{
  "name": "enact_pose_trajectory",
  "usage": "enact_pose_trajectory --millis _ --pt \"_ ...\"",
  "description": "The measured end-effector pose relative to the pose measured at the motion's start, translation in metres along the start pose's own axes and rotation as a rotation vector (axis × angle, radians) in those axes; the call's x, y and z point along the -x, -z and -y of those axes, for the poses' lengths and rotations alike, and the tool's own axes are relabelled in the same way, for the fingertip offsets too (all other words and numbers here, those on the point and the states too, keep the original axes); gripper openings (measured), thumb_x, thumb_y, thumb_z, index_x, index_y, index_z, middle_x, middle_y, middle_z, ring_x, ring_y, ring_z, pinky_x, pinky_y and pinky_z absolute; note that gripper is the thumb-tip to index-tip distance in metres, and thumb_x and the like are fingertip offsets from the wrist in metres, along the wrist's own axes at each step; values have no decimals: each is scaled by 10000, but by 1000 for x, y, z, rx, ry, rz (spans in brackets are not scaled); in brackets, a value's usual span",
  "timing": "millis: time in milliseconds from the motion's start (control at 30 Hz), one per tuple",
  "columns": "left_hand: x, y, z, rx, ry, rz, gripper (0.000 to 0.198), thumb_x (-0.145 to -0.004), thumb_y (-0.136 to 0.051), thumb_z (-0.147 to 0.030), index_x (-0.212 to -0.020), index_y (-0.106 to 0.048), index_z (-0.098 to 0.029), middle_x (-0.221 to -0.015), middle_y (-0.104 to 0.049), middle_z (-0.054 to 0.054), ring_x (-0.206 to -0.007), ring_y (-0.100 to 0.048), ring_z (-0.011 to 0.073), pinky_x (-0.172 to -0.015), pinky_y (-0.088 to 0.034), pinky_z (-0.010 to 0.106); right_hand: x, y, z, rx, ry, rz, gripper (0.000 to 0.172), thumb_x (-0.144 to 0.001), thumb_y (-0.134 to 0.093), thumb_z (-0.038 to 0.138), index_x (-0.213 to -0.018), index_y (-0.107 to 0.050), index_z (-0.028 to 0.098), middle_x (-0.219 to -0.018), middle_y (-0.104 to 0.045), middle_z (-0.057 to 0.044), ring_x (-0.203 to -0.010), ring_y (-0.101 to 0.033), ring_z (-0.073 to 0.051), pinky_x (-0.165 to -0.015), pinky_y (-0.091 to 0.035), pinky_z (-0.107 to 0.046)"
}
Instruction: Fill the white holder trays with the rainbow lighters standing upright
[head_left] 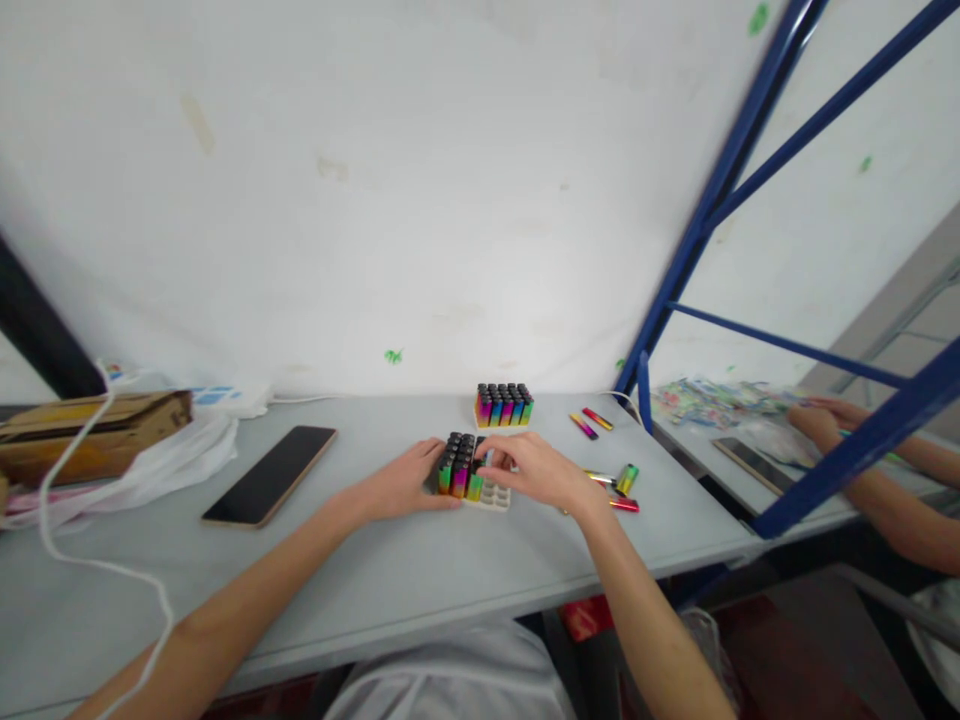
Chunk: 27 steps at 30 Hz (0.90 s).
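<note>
A white tray with square cells stands on the table, its left part filled with upright lighters in rainbow metallic colours with black tops. My left hand grips the tray's left end, thumb along the front and fingers behind. From the right, my right hand pinches a green-yellow lighter at its top, in the tray beside the filled rows. Cells at the tray's right end are bare. Loose lighters lie right of my right hand, some partly hidden by my wrist.
A second full block of lighters stands near the wall, with two more lighters lying beside it. At left are a phone, a cardboard box and a white cable. A blue metal frame borders the right; another person's arms show beyond it.
</note>
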<state>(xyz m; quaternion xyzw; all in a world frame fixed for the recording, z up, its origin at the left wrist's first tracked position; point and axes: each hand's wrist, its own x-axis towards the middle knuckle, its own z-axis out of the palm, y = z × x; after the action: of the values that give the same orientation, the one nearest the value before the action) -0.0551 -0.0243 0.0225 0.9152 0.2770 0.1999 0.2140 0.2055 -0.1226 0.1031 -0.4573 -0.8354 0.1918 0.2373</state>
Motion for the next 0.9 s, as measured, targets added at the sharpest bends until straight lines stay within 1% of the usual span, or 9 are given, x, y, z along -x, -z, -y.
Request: enact_pose_trajectory --millis 133,233,300,433,500,567,733,800,900 --pt "0 3 -3 4 21 20 815 -821 -840 -671 -1455 -609 -213 -1468 -644 162 -1366 -604 398 -1234 -458 521 6 16 -10 -19 -30 -46 189 -1031 -709 338 -1148 -772 204 -864 -797 -22 -793 -729 -194 -792 -526 -286" --pt "-1 4 -6 1 41 24 838 -802 -839 -689 -1449 -619 -203 -1476 -646 172 -1385 -599 411 -1239 -458 526 16 33 -34 37 -100 -143 242 -1058 -654 394 -1156 -775 208 -891 -812 -36 -809 -744 -202 -802 -540 -297" --pt "-1 4 -6 -12 56 25 854 -808 -829 -690 -1453 -612 -175 -1486 -637 190 -1398 -595 413 -1246 -456 521 26 45 -63 139 -185 -249 254 -1066 -622 385 -1138 -781 199 -939 -824 -64 -873 -763 -221 -850 -551 -319" --pt "-1 2 -2 -38 54 26 889 -822 -800 -725 -1473 -587 -158 -1507 -622 205 -1410 -589 409 -1255 -449 518 48 64 -137 390 -402 -374 295 -1038 -619 313 -1232 -769 149 -1220 -803 -161 -1156 -746 -287 -1052 -541 -395" --pt "-1 1 0 -44 44 28 911 -815 -786 -763 -1478 -578 -175 -1514 -617 202 -1417 -584 410 -1258 -445 533 53 72 -167 462 -524 -330 352 -1023 -631 312 -1298 -758 132 -1337 -769 -189 -1283 -700 -316 -1118 -519 -410" --pt "-1 0 1 -45 43 26 908 -818 -780 -766 -1476 -578 -173 -1515 -617 205 -1420 -584 414 -1258 -446 543 52 78 -187 507 -587 -227 397 -1043 -603 325 -1355 -744 124 -1419 -735 -198 -1364 -660 -321 -1161 -494 -401" --pt "-1 1 0 -48 48 28 899 -835 -790 -722 -1488 -570 -146 -1531 -601 228 -1439 -574 426 -1261 -445 558 40 79 -198 536 -604 -98 358 -1020 -609 274 -1310 -786 160 -1367 -773 -173 -1292 -709 -336 -1114 -525 -406" --pt "-1 1 0 -56 41 34 901 -839 -786 -728 -1506 -559 -165 -1536 -598 221 -1445 -570 419 -1266 -438 555 39 73 -193 529 -575 -66 341 -1017 -603 249 -1281 -803 169 -1346 -785 -160 -1259 -727 -328 -1105 -526 -398" --pt "0 0 2 -66 24 26 889 -845 -779 -738 -1503 -563 -180 -1514 -616 205 -1425 -585 407 -1258 -448 536 41 59 -177 470 -450 -12 318 -1011 -623 265 -1244 -823 182 -1347 -786 -150 -1243 -733 -330 -1111 -523 -404"
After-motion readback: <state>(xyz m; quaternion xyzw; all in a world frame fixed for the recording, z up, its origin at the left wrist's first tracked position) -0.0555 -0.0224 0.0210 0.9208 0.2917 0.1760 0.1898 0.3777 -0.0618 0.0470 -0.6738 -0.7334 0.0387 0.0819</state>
